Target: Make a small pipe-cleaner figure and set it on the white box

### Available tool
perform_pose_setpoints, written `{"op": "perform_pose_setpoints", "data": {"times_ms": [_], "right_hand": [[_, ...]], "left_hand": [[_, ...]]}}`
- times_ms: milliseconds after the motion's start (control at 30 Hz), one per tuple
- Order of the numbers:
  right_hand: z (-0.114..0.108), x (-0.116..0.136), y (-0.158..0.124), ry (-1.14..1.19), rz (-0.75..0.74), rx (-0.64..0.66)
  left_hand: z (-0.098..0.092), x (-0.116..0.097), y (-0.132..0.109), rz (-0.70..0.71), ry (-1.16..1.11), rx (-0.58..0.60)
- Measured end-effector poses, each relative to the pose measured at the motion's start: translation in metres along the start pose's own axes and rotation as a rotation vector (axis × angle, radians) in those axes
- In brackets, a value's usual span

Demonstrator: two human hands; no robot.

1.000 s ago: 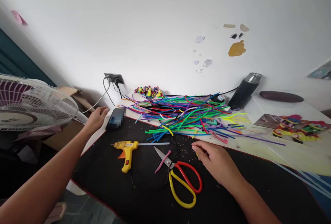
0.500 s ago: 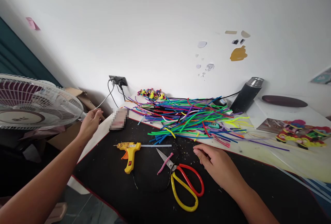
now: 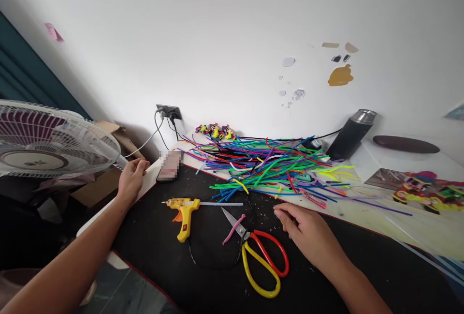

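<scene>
My left hand (image 3: 132, 177) is at the mat's left edge, just beside the phone (image 3: 170, 166), whose screen is blurred out. Its fingers are curled in and nothing shows in them. On the right, my right hand (image 3: 308, 229) rests over the black mat (image 3: 159, 246) with thumb and fingers drawn together, and no thing is visible in it. Between the hands lie a yellow glue gun (image 3: 185, 217), with a clear glue stick (image 3: 221, 203) out of its back, and scissors (image 3: 266, 261) with red and yellow handles. A short pink pipe cleaner piece (image 3: 234, 229) lies across the scissor blades.
A heap of coloured pipe cleaners (image 3: 261, 164) spreads along the wall side. Small finished figures (image 3: 215, 131) stand behind it, larger ones (image 3: 416, 190) at right. A dark thermos (image 3: 350, 132) leans near a white box (image 3: 387, 161). A fan (image 3: 54, 144) stands at left.
My left hand has shifted slightly right and down, nearer the phone. The whole view has moved a little; my right hand and the tools stay in place on the mat.
</scene>
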State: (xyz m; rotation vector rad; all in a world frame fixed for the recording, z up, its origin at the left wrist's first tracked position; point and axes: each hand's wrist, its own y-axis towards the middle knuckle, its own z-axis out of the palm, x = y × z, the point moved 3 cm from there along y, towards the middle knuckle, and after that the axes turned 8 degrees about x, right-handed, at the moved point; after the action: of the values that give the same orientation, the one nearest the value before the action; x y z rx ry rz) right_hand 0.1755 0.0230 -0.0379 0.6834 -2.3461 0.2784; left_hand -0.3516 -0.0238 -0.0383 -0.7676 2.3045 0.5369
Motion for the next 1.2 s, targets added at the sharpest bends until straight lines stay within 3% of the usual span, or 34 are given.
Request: {"op": "perform_pose_setpoints", "data": {"times_ms": [133,200,267,400,533,633,833,1200], "right_hand": [[-0.001,0.001,0.0,0.0,-0.024,-0.011],[-0.001,0.002,0.0,-0.008,-0.028,-0.013],[-0.001,0.002,0.0,-0.009,-0.028,-0.016],[-0.002,0.003,-0.001,0.005,-0.036,-0.014],[-0.003,0.006,-0.001,0.017,-0.029,-0.005],[-0.004,0.008,-0.001,0.01,-0.033,0.007],[-0.004,0.009,-0.001,-0.012,-0.027,0.008],[-0.004,0.01,-0.002,-0.002,-0.034,0.022]], "left_hand": [[-0.018,-0.025,-0.013,-0.013,-0.105,-0.005],[-0.028,-0.049,-0.037,0.033,-0.111,0.015],[-0.03,-0.08,-0.072,0.15,0.055,0.109],[-0.01,-0.121,-0.148,0.235,0.478,0.362],[0.02,-0.13,-0.186,0.263,0.77,0.558],[0.033,-0.128,-0.193,0.274,0.879,0.591],[0.04,-0.123,-0.198,0.299,0.937,0.528],[0.027,-0.122,-0.199,0.26,0.898,0.532]]}}
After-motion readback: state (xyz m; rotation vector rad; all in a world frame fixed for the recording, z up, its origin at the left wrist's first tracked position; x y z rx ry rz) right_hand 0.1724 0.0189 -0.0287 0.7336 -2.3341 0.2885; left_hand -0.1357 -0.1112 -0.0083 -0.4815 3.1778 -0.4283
